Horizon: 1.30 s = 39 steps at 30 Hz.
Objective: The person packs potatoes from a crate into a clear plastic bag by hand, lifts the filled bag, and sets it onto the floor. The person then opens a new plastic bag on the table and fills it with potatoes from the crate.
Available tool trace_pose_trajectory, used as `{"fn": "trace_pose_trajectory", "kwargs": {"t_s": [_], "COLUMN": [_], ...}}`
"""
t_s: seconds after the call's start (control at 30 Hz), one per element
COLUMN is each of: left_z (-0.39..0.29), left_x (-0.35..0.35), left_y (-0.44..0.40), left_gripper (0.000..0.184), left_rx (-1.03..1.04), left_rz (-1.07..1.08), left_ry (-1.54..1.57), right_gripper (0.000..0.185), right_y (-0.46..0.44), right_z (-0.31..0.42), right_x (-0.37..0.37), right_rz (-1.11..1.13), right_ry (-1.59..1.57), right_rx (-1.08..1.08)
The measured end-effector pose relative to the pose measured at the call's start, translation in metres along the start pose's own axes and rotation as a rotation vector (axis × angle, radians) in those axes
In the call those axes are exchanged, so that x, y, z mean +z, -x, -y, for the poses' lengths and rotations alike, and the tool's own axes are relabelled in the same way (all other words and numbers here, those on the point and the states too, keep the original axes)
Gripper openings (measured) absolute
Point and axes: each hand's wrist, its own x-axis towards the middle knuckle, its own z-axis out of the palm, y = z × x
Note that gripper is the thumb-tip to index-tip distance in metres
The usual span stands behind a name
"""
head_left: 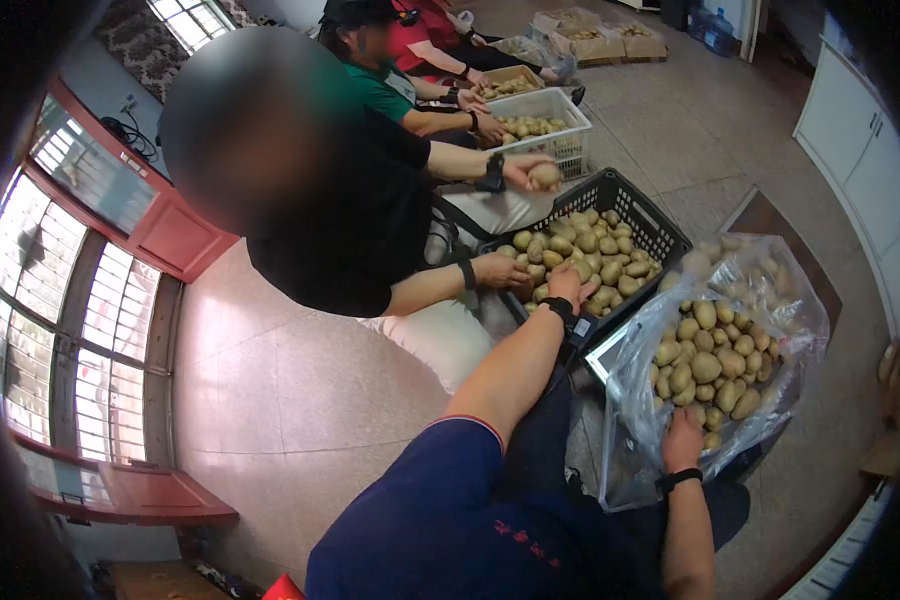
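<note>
My left hand reaches over the black plastic crate, palm partly up with thumb and fingers apart, just above the heaped kiwifruit. No fruit shows clearly in its grip. At the near edge of the clear plastic bag, my right hand has its fingers curled against the kiwifruit inside. What those fingers hold, if anything, is hidden. The bag stands wide open to the right of the crate, its upper film folded outward.
Beside me on the left, a person in black holds one kiwifruit above the crate; their other hand touches its near side. Farther back, others sit at a white crate. Cardboard boxes lie beyond; a white cabinet stands right.
</note>
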Motion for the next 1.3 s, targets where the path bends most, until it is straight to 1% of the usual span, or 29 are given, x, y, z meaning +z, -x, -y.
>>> {"fn": "trace_pose_trajectory", "kwargs": {"t_s": [0.07,0.2,0.27,0.37,0.43,0.5,0.53,0.6,0.63,0.67,0.73,0.77,0.8,0.83,0.87,0.9,0.97,1.03,1.07,1.13,1.17,1.23,1.3], "left_z": [0.001,-0.001,0.004,0.004,0.001,0.009,0.006,0.005,0.018,0.030,0.053,0.038,0.021,0.019,0.021,0.026,0.016,0.003,-0.001,0.008,0.011,0.009,0.006], "left_x": [0.000,0.004,0.001,0.000,0.005,-0.001,0.001,0.001,-0.026,-0.043,-0.073,-0.045,-0.015,-0.005,0.002,-0.001,0.013,0.037,0.043,0.042,0.047,0.055,0.060], "left_y": [0.001,0.006,-0.002,-0.004,0.004,-0.011,-0.009,-0.003,-0.028,-0.053,-0.098,-0.065,-0.027,-0.023,-0.023,-0.020,0.014,0.053,0.061,0.056,0.060,0.073,0.081], "left_gripper": [0.042,0.043,0.045,0.046,0.048,0.048,0.048,0.044,0.042,0.040,0.036,0.036,0.035,0.036,0.037,0.039,0.034,0.030,0.028,0.028,0.027,0.028,0.027], "left_rx": [0.032,-0.001,0.054,0.049,0.041,0.046,0.051,0.063,0.414,0.576,0.983,0.708,0.488,0.271,0.072,0.109,0.057,0.009,-0.002,0.003,-0.002,-0.035,-0.024], "left_rz": [0.008,-0.036,0.011,0.098,0.030,0.104,0.111,0.032,0.135,0.243,0.399,0.343,0.237,0.228,0.170,0.248,0.207,0.169,0.168,0.224,0.259,0.275,0.269], "left_ry": [-0.002,0.021,-0.004,-0.007,-0.054,-0.009,-0.010,-0.094,-0.799,-0.974,-1.269,-0.984,-0.649,-0.407,-0.150,-0.127,-0.140,-0.177,-0.199,-0.275,-0.300,-0.332,-0.372], "right_gripper": [0.017,0.016,0.016,0.017,0.018,0.018,0.015,0.015,0.015,0.015,0.016,0.019,0.021,0.021,0.021,0.020,0.018,0.016,0.016,0.015,0.015,0.017,0.017], "right_y": [-0.002,-0.002,-0.002,-0.002,-0.002,-0.004,-0.003,-0.006,0.000,0.007,0.002,0.002,0.001,0.000,0.000,0.002,-0.001,0.002,0.003,0.002,0.000,0.000,-0.002], "right_z": [-0.002,-0.002,-0.001,-0.002,-0.007,-0.009,-0.010,-0.008,-0.007,-0.011,-0.020,-0.018,-0.024,-0.019,-0.025,-0.027,-0.021,-0.012,-0.010,-0.014,-0.015,-0.013,-0.010], "right_x": [0.004,0.007,0.003,0.005,0.011,0.016,0.016,0.011,0.006,0.011,0.024,0.019,0.032,0.022,0.029,0.037,0.024,0.016,0.022,0.024,0.023,0.020,0.011], "right_rz": [-0.013,-0.007,-0.004,-0.021,-0.043,-0.008,-0.035,-0.034,-0.027,-0.045,0.111,0.020,-0.050,-0.020,0.005,0.048,0.143,0.105,0.136,-0.011,-0.023,0.082,0.100], "right_ry": [0.011,0.004,0.010,0.021,0.027,0.020,0.050,-0.001,-0.051,-0.041,0.104,0.069,0.071,0.064,0.108,0.145,0.062,0.093,0.083,0.114,0.121,0.157,0.127], "right_rx": [0.007,0.028,0.024,0.014,0.002,0.027,-0.015,-0.024,-0.025,0.016,0.060,0.036,0.027,0.027,0.037,0.033,0.068,0.036,0.014,-0.027,-0.018,0.011,0.016]}}
